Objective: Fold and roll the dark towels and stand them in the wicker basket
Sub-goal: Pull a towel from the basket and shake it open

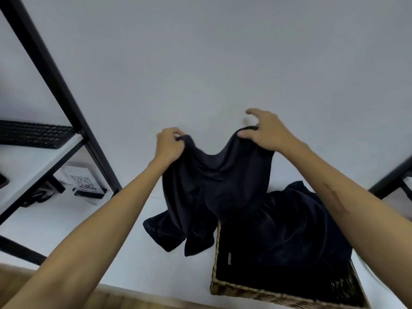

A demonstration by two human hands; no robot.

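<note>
A dark navy towel [214, 181] hangs in the air above the white table, its top edge sagging between my two hands. My left hand [170, 143] grips the towel's left corner with curled fingers. My right hand [266, 132] pinches the right corner, index finger raised. The towel's lower end trails onto the table beside the wicker basket [245, 292] at the lower right. More dark towels [289, 230] lie crumpled in the basket and spill over its far rim.
A black metal shelf frame [64, 90] stands at the left, with a black keyboard [33, 133] on its white shelf. A stand with a QR code [83, 182] sits under the shelf. The white table surface [111, 253] spreads left of the basket. A plain wall fills the background.
</note>
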